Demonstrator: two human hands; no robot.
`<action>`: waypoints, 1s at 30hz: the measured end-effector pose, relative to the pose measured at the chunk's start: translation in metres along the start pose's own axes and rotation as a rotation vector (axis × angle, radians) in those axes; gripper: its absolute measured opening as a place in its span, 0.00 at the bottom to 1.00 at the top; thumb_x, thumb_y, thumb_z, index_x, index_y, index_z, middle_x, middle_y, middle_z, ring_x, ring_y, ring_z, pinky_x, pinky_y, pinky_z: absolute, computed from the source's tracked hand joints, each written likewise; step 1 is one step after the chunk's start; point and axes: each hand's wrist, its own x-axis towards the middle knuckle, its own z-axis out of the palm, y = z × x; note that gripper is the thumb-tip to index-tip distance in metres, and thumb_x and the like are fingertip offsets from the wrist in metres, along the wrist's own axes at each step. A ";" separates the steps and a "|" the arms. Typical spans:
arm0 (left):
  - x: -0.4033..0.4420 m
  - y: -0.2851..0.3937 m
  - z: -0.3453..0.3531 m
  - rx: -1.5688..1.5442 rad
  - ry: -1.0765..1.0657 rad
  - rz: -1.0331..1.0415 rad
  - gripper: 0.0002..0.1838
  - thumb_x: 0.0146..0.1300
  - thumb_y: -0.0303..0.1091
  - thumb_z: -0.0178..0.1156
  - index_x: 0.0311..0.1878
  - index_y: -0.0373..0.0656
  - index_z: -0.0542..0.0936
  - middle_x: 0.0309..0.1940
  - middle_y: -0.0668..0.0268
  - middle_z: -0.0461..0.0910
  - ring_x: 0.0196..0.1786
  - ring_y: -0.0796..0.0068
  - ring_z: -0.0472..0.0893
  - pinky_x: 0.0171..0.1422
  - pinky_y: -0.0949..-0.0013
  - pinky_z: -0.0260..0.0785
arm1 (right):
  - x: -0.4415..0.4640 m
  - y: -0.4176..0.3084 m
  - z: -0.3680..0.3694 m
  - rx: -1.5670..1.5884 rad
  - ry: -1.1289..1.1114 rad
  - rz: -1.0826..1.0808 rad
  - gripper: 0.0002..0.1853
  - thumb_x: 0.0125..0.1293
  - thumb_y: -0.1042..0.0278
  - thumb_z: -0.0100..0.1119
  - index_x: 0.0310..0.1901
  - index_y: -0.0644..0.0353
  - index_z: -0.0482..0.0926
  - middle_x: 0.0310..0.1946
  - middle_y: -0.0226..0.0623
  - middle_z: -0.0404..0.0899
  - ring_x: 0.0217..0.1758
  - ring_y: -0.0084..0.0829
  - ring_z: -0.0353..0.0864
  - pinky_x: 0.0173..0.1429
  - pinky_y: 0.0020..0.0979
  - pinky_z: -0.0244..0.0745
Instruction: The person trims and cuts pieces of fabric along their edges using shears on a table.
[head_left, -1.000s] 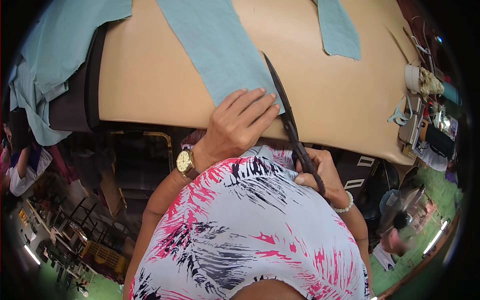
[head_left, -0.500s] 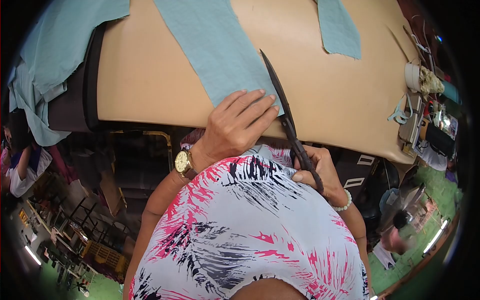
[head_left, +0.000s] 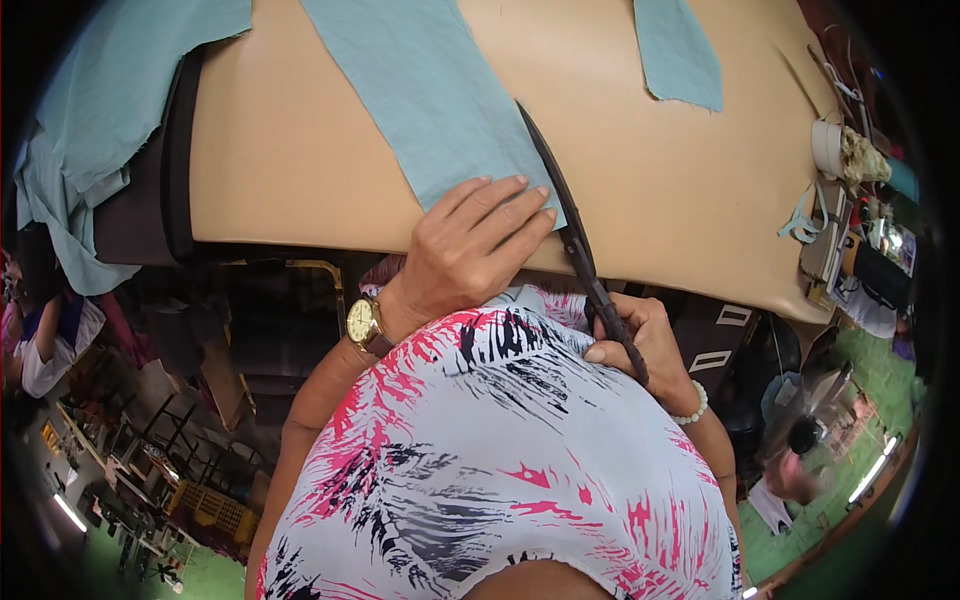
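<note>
A long strip of light blue-green cloth (head_left: pixel 430 100) runs over the tan tabletop down to its near edge. My left hand (head_left: pixel 475 240) lies on the strip's near end, palm down, with the fingers stretched out and pressing on the fabric. In my right hand (head_left: pixel 655 345) are large dark scissors (head_left: pixel 565 200), gripped by the handles just beyond the table edge. Their blades point away from me along the right side of the strip, close to or touching its edge. The blades look nearly closed; whether cloth lies between them I cannot tell.
Another blue-green piece (head_left: pixel 680 55) lies at the far right of the tabletop (head_left: pixel 690 190). More of the same cloth (head_left: pixel 110 110) hangs over the left side. A white roll (head_left: pixel 826 150) and assorted items crowd the right edge. Dark drawers (head_left: pixel 705 335) sit below.
The view has shifted very slightly. Both hands, the scissors and the cloth strip keep nearly the same positions relative to each other.
</note>
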 end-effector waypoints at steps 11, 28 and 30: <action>0.000 -0.001 0.001 -0.005 0.005 0.010 0.11 0.44 0.24 0.60 0.35 0.41 0.80 0.37 0.63 0.80 0.43 0.65 0.79 0.42 0.64 0.71 | -0.002 0.004 -0.001 -0.042 0.019 0.013 0.20 0.43 0.58 0.73 0.18 0.60 0.70 0.12 0.20 0.60 0.17 0.13 0.55 0.21 0.19 0.48; -0.002 0.000 -0.001 -0.025 0.003 0.000 0.12 0.43 0.24 0.61 0.35 0.40 0.80 0.38 0.63 0.80 0.43 0.65 0.79 0.43 0.64 0.71 | -0.003 0.006 -0.003 0.019 -0.018 -0.007 0.20 0.39 0.58 0.74 0.20 0.61 0.70 0.13 0.20 0.62 0.18 0.12 0.57 0.22 0.19 0.49; -0.003 0.000 -0.001 -0.025 0.000 0.009 0.12 0.43 0.24 0.61 0.35 0.40 0.80 0.38 0.63 0.80 0.43 0.65 0.79 0.43 0.64 0.71 | -0.001 0.006 -0.004 -0.036 -0.029 -0.008 0.21 0.38 0.57 0.74 0.20 0.61 0.71 0.14 0.20 0.63 0.19 0.12 0.58 0.22 0.18 0.50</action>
